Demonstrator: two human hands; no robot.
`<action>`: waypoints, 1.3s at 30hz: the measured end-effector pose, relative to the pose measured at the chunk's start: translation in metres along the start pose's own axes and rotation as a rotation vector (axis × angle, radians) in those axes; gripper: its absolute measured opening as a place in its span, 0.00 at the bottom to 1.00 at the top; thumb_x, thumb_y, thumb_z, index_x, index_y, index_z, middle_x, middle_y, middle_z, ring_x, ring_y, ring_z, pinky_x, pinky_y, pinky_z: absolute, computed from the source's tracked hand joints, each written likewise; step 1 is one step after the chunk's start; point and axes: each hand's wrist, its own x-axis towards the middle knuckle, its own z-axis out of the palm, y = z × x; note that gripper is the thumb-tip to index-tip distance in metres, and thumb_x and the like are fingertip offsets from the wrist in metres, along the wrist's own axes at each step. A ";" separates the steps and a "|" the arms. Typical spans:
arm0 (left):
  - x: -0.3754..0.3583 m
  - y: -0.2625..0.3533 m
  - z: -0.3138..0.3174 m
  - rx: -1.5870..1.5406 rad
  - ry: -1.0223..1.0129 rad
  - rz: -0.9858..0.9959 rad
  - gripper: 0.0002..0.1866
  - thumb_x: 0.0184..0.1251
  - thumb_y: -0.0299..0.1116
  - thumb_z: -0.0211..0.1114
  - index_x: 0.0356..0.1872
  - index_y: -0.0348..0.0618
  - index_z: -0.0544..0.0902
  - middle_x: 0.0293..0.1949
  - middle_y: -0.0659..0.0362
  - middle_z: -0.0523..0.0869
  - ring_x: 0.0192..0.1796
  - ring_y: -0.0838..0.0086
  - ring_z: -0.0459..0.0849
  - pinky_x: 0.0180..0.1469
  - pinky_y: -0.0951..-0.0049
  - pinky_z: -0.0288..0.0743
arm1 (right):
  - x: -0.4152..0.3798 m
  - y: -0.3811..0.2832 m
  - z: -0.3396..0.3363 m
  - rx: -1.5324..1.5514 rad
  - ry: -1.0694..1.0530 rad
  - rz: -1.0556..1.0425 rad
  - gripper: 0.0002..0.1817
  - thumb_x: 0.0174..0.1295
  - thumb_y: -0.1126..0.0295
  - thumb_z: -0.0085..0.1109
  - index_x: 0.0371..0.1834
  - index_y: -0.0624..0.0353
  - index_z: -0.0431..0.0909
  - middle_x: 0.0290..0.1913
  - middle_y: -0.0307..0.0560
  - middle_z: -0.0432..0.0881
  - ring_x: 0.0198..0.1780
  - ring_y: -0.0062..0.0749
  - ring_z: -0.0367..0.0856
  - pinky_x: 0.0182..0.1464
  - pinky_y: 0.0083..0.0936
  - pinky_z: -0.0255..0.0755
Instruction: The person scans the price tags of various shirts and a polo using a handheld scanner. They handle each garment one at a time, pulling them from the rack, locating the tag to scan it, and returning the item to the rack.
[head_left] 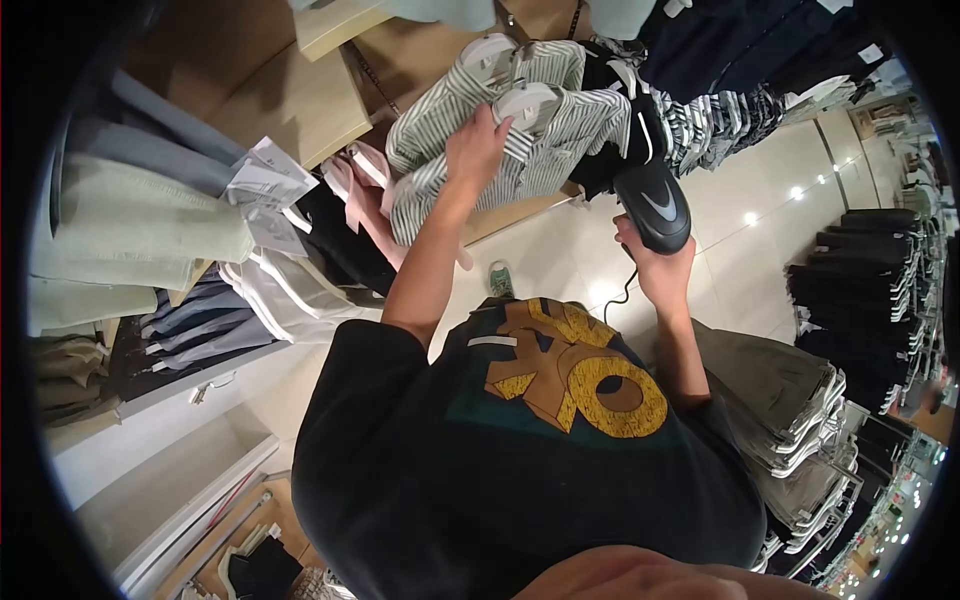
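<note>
My left hand (476,152) is closed on the shoulder, near the collar, of a green-and-white striped shirt (570,135) on a white hanger. A second striped shirt (425,112) hangs right behind it. In my right hand (660,268) is a black-and-grey barcode scanner (655,208), its cable (626,290) trailing down below the hand. The scanner's head points up toward black garments beside the striped shirts, apart from the shirt I hold. My fingers around the scanner's handle are partly hidden by its body.
Pink garments (358,185) and white hanging tops (275,290) are at the left, with white paper tags (270,175) near them. Grey-brown trousers (770,380) hang close to my right elbow. Dark clothes (850,290) fill a rack farther right. Pale tiled floor (560,250) lies between.
</note>
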 end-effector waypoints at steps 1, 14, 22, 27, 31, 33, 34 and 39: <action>-0.006 0.007 -0.001 0.026 -0.048 -0.067 0.22 0.80 0.49 0.63 0.46 0.36 0.75 0.34 0.41 0.90 0.39 0.43 0.90 0.40 0.47 0.83 | 0.006 0.008 -0.007 -0.029 -0.019 0.009 0.10 0.66 0.77 0.70 0.49 0.68 0.87 0.38 0.43 0.90 0.37 0.21 0.86 0.42 0.22 0.80; -0.031 0.180 -0.128 0.126 0.215 -0.218 0.24 0.80 0.49 0.66 0.40 0.33 0.76 0.25 0.39 0.83 0.30 0.51 0.89 0.33 0.54 0.78 | 0.085 0.018 -0.122 0.076 -0.205 -0.089 0.10 0.64 0.78 0.74 0.47 0.67 0.87 0.38 0.43 0.90 0.36 0.22 0.86 0.42 0.22 0.80; -0.004 0.351 -0.245 -0.213 0.500 -0.292 0.17 0.84 0.31 0.58 0.62 0.29 0.83 0.53 0.54 0.90 0.52 0.72 0.88 0.59 0.73 0.78 | 0.083 0.070 -0.109 0.327 -0.138 -0.325 0.12 0.57 0.81 0.80 0.40 0.66 0.84 0.35 0.39 0.86 0.36 0.20 0.82 0.44 0.20 0.77; -0.016 0.364 -0.280 -0.350 0.510 -0.234 0.22 0.85 0.37 0.60 0.65 0.25 0.79 0.55 0.50 0.90 0.51 0.71 0.89 0.57 0.72 0.81 | 0.084 0.075 -0.082 0.307 -0.073 -0.599 0.26 0.50 0.73 0.88 0.50 0.67 0.84 0.39 0.43 0.90 0.37 0.27 0.88 0.45 0.26 0.81; -0.033 0.366 -0.295 -0.413 0.536 -0.241 0.23 0.85 0.37 0.60 0.64 0.23 0.79 0.56 0.48 0.90 0.52 0.70 0.90 0.58 0.72 0.82 | 0.089 0.047 -0.073 0.242 0.010 -0.838 0.25 0.50 0.72 0.89 0.48 0.66 0.85 0.40 0.44 0.91 0.37 0.29 0.89 0.44 0.26 0.81; -0.035 0.362 -0.298 -0.459 0.527 -0.219 0.23 0.85 0.37 0.60 0.64 0.23 0.79 0.56 0.48 0.90 0.52 0.70 0.90 0.58 0.71 0.82 | 0.094 0.055 -0.072 0.121 -0.062 -0.935 0.26 0.49 0.69 0.89 0.48 0.66 0.85 0.41 0.46 0.90 0.37 0.35 0.89 0.43 0.29 0.81; -0.036 0.360 -0.299 -0.509 0.515 -0.201 0.23 0.85 0.37 0.59 0.64 0.23 0.79 0.56 0.48 0.90 0.52 0.69 0.90 0.58 0.71 0.82 | 0.104 0.094 -0.055 0.047 -0.032 -0.961 0.26 0.50 0.68 0.88 0.48 0.67 0.84 0.42 0.50 0.88 0.37 0.43 0.88 0.41 0.33 0.80; -0.047 0.349 -0.319 -0.571 0.489 -0.208 0.22 0.85 0.36 0.60 0.64 0.22 0.79 0.57 0.47 0.90 0.52 0.68 0.90 0.58 0.70 0.83 | 0.104 0.094 -0.047 0.025 0.122 -1.072 0.24 0.55 0.70 0.81 0.50 0.69 0.79 0.41 0.58 0.85 0.38 0.53 0.88 0.40 0.37 0.81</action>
